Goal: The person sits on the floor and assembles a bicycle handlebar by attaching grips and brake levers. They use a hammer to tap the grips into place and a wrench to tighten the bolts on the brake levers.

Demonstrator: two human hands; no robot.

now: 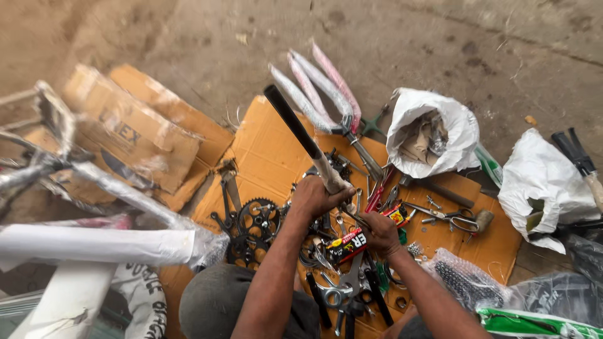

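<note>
My left hand grips a long handlebar with a black rubber grip, holding it tilted up and away to the left. My right hand is closed low over a pile of tools on the cardboard sheet, touching small metal parts near the bar's lower end. What it pinches is hidden. A small red and yellow box lies just left of that hand. A black chainring with crank rests left of my left wrist.
Wrapped bicycle forks lie at the back of the cardboard. Two white sacks stand to the right. Scissors, pliers and wrenches are scattered around. A wrapped bike frame and a cardboard box sit left.
</note>
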